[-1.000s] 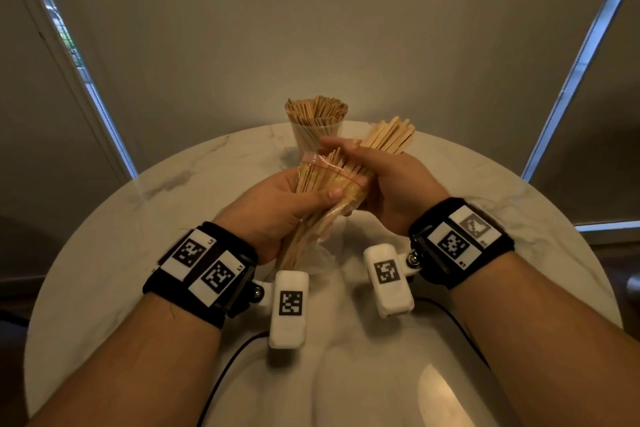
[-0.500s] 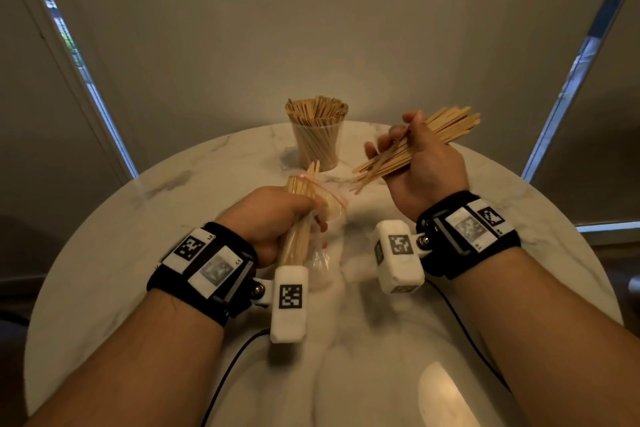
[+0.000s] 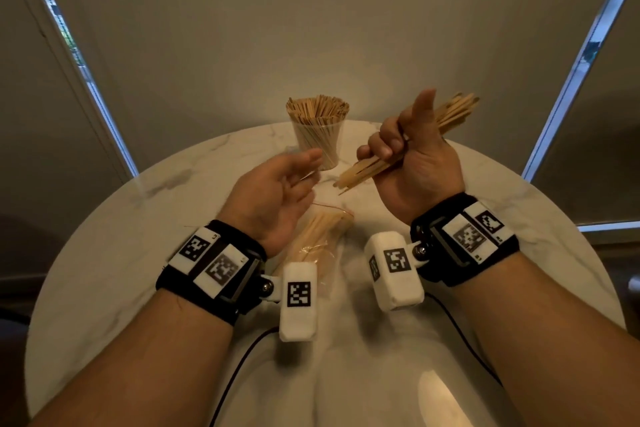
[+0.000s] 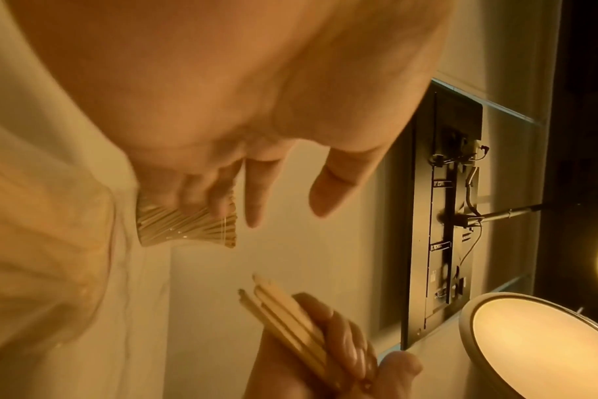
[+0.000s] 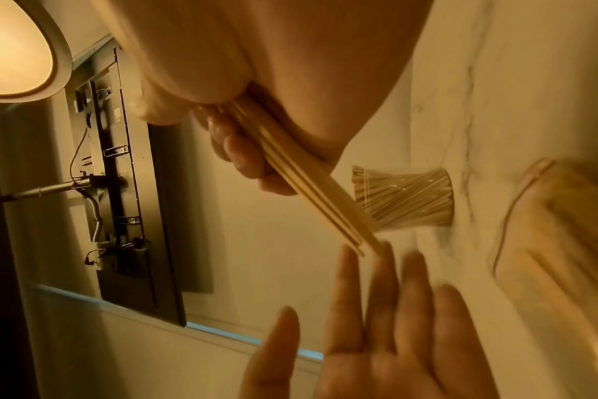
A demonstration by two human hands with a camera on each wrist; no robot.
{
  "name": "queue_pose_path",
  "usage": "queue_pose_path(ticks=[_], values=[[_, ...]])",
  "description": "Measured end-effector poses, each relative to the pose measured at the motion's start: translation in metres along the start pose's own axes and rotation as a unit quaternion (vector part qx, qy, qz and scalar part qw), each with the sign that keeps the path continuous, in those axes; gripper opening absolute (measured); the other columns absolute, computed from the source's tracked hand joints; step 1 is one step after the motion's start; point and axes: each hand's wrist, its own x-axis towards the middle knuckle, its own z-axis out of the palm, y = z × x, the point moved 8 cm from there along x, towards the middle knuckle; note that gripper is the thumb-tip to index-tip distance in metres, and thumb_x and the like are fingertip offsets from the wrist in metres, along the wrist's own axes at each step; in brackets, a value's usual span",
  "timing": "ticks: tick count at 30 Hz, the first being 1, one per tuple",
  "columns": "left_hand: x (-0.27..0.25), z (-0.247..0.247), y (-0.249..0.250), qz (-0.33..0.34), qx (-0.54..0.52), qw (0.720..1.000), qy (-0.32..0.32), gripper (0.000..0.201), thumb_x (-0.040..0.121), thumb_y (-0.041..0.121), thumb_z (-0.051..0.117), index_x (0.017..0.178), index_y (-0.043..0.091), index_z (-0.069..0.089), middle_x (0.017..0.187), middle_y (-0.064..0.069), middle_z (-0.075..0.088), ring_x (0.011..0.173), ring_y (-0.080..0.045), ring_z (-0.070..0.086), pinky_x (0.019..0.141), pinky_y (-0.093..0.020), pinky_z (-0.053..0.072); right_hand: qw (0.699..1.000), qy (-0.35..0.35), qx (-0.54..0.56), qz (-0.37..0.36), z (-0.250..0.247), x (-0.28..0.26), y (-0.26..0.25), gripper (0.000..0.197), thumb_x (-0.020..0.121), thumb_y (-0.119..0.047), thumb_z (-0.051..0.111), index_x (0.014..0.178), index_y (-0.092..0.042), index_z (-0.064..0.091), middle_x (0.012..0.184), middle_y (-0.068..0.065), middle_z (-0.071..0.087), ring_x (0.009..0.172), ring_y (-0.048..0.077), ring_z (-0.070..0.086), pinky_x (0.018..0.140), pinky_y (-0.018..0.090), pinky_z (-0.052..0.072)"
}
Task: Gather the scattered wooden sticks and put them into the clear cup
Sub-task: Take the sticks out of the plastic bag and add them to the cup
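Note:
A clear cup [image 3: 317, 139] packed with wooden sticks stands at the far middle of the round marble table [image 3: 138, 253]; it also shows as the cup [image 4: 188, 226] and the cup [image 5: 407, 199]. My right hand [image 3: 412, 152] grips a bundle of sticks [image 3: 367, 170] above the table, right of the cup; the same bundle [image 5: 304, 172] and bundle [image 4: 287, 315] show in both wrist views. My left hand [image 3: 277, 194] hovers open with straight fingers, just left of the bundle's near ends. A clear plastic bag of sticks [image 3: 311, 243] lies on the table below it.
Black cables [image 3: 235, 374] run over the near part of the table. A pale wall rises behind the cup, with window strips [image 3: 588, 55] on both sides. A round lamp [image 4: 543, 348] and a dark panel show in the wrist views.
My left hand has let go of the bag of sticks, which now lies on the table, and has opened and risen toward the bundle. My right hand has turned palm-up with its bundle.

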Motion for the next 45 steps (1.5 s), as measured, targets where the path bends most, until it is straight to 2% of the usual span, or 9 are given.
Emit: queue_pose_path(ticks=[6, 15, 19, 23, 26, 32, 37, 41, 45], values=[[-0.015, 0.04, -0.021, -0.126, -0.128, 0.965, -0.189, 0.092, 0.095, 0.075, 0.038, 0.143, -0.001, 0.055, 0.14, -0.021, 0.063, 0.135, -0.032, 0.056, 0.121, -0.046, 0.035, 0.992, -0.081, -0.089, 0.04, 0.02, -0.011, 0.021, 0.037, 0.083, -0.051, 0.072, 0.063, -0.021, 0.063, 0.062, 0.0, 0.043, 0.061, 0.017, 0.047, 0.075, 0.04, 0.051], [-0.014, 0.038, -0.018, -0.122, -0.162, 0.962, -0.181, 0.099, 0.091, 0.079, 0.042, 0.145, -0.004, 0.051, 0.144, -0.018, 0.058, 0.137, -0.032, 0.054, 0.123, -0.044, 0.033, 0.966, -0.115, -0.215, 0.087, 0.019, -0.016, 0.034, 0.03, 0.096, -0.034, 0.066, 0.079, -0.011, 0.056, 0.072, 0.008, 0.051, 0.076, 0.032, 0.05, 0.073, 0.042, 0.05], [-0.012, 0.029, -0.011, -0.087, -0.097, 0.98, -0.153, 0.086, 0.094, 0.07, 0.049, 0.141, -0.002, 0.058, 0.115, -0.015, 0.068, 0.101, -0.025, 0.066, 0.1, -0.038, 0.049, 0.958, -0.122, -0.215, 0.146, 0.019, -0.02, 0.039, 0.029, 0.1, -0.036, 0.063, 0.077, -0.018, 0.062, 0.057, -0.002, 0.04, 0.048, 0.015, 0.041, 0.05, 0.028, 0.042], [-0.011, 0.025, 0.008, 0.033, -0.061, 0.99, -0.122, 0.068, 0.089, 0.049, 0.064, 0.138, 0.003, 0.058, 0.126, -0.019, 0.071, 0.116, -0.031, 0.068, 0.102, -0.045, 0.054, 0.872, -0.202, -0.304, 0.327, 0.011, -0.045, 0.071, 0.024, 0.09, -0.033, 0.073, 0.089, -0.014, 0.06, 0.056, -0.005, 0.041, 0.045, 0.01, 0.037, 0.046, 0.025, 0.039], [-0.014, 0.031, 0.013, 0.084, -0.023, 0.989, -0.123, 0.053, 0.087, 0.047, 0.069, 0.126, 0.01, 0.063, 0.076, -0.005, 0.063, 0.087, -0.027, 0.067, 0.082, -0.041, 0.058, 0.827, -0.239, -0.325, 0.391, 0.01, -0.059, 0.087, 0.016, 0.088, -0.027, 0.077, 0.082, -0.022, 0.063, 0.055, -0.004, 0.041, 0.044, 0.01, 0.039, 0.042, 0.023, 0.039], [-0.008, 0.007, 0.02, 0.099, -0.129, 0.987, 0.003, 0.061, 0.101, 0.065, 0.043, 0.086, 0.011, 0.066, 0.05, 0.003, 0.03, 0.044, -0.016, 0.039, 0.06, -0.032, 0.053, 0.819, -0.294, -0.299, 0.392, 0.019, -0.063, 0.089, 0.015, 0.092, -0.028, 0.071, 0.085, -0.017, 0.062, 0.065, 0.001, 0.052, 0.045, 0.009, 0.046, 0.042, 0.021, 0.041], [0.0, -0.017, 0.03, 0.133, -0.208, 0.968, 0.044, 0.053, 0.107, 0.053, 0.04, 0.093, 0.013, 0.07, 0.054, 0.003, 0.039, 0.05, -0.014, 0.051, 0.066, -0.034, 0.057, 0.862, -0.255, -0.278, 0.339, 0.018, -0.049, 0.08, 0.027, 0.1, -0.032, 0.061, 0.119, -0.014, 0.066, 0.069, 0.0, 0.051, 0.045, 0.006, 0.034, 0.039, 0.016, 0.028], [0.0, -0.016, 0.032, 0.156, -0.13, 0.978, 0.039, 0.042, 0.108, 0.046, 0.043, 0.103, 0.013, 0.069, 0.07, -0.002, 0.062, 0.073, -0.02, 0.068, 0.07, -0.037, 0.057, 0.883, -0.22, -0.272, 0.312, 0.011, -0.04, 0.073, 0.023, 0.099, -0.039, 0.063, 0.115, -0.026, 0.073, 0.067, 0.0, 0.048, 0.045, 0.007, 0.031, 0.039, 0.017, 0.026], [-0.009, -0.024, 0.047, 0.223, 0.069, 0.968, 0.086, 0.035, 0.089, 0.06, 0.068, 0.075, 0.028, 0.074, 0.073, 0.002, 0.068, 0.068, -0.017, 0.067, 0.062, -0.032, 0.055, 0.872, -0.228, -0.271, 0.338, 0.007, -0.041, 0.073, 0.033, 0.1, -0.041, 0.062, 0.124, -0.02, 0.072, 0.066, -0.002, 0.043, 0.048, 0.007, 0.03, 0.041, 0.017, 0.027]])
